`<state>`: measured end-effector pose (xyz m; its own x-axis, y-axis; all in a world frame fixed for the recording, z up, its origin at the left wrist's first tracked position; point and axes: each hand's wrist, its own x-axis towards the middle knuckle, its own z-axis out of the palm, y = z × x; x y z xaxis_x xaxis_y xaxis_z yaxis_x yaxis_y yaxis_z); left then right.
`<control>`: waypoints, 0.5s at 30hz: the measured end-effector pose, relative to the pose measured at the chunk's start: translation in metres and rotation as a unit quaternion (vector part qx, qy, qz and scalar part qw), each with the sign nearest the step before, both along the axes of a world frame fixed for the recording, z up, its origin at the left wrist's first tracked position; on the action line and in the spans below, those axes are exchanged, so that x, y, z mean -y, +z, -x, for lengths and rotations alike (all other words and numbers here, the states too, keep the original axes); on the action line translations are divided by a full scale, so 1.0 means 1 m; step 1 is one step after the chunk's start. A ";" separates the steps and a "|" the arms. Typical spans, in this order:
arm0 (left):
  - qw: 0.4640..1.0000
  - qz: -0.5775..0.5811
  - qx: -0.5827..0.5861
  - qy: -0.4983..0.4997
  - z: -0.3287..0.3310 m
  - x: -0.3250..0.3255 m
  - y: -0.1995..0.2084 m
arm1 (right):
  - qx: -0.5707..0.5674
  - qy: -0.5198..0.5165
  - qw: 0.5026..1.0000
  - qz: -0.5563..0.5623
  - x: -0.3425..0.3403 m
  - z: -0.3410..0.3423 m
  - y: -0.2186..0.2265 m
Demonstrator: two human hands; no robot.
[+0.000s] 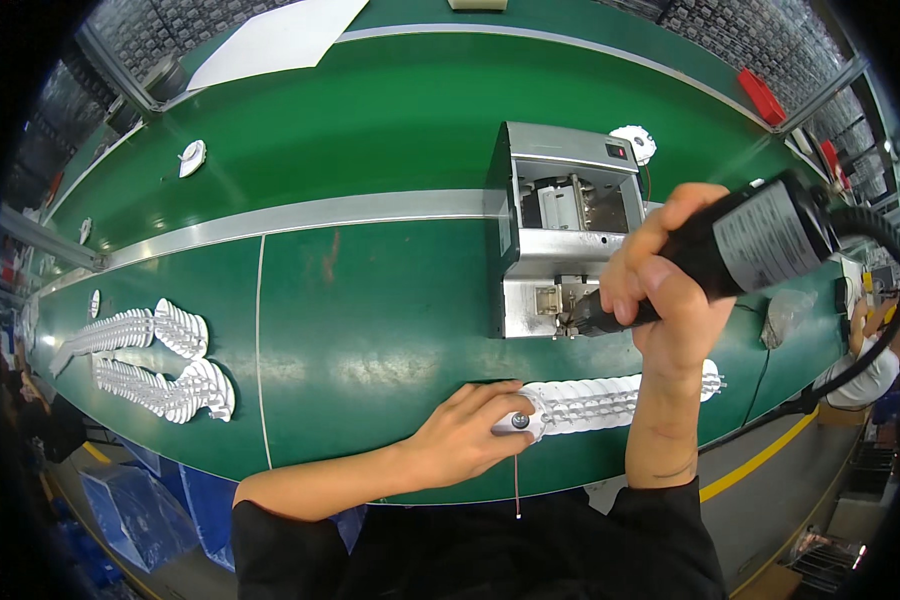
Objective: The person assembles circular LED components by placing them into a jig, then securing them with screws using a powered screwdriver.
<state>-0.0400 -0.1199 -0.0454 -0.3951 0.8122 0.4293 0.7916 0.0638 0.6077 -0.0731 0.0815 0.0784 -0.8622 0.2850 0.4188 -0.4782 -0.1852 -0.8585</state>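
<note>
My right hand is wrapped round a black electric screwdriver, tilted so its tip points down and left. The tip end is at the front outlet of a grey metal screw feeder; whether a screw sits on it is too small to tell. Near the front edge of the bench, my left hand grips a white plastic part with a dark round spot on it. That part is at the left end of a row of similar white parts, partly hidden behind my right forearm. A thin wire hangs below my left fingers.
Two more rows of white parts lie on the green bench at left. Single white parts rest on the raised back strip. The screwdriver's thick black cable loops down at right. A clear plastic bag lies near a seated person.
</note>
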 end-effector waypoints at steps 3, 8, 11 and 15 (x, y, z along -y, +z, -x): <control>1.000 -0.005 0.007 0.003 -0.001 0.002 -0.004 | -0.001 0.015 1.000 0.005 0.004 0.002 -0.002; 1.000 -0.023 -0.001 0.014 -0.002 0.002 -0.012 | -0.042 0.018 0.999 -0.008 0.011 -0.036 -0.011; 1.000 -0.017 0.000 0.009 -0.001 0.004 -0.012 | -0.024 0.057 0.998 0.011 0.020 -0.057 -0.014; 1.000 -0.021 0.000 0.008 -0.001 0.004 -0.010 | 0.015 0.126 0.991 0.037 0.018 -0.068 -0.019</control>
<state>-0.0390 -0.1236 -0.0554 -0.4082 0.7867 0.4630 0.7908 0.0513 0.6099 -0.0047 0.0634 0.0599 -0.9214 0.0871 0.3788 -0.3837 -0.3585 -0.8510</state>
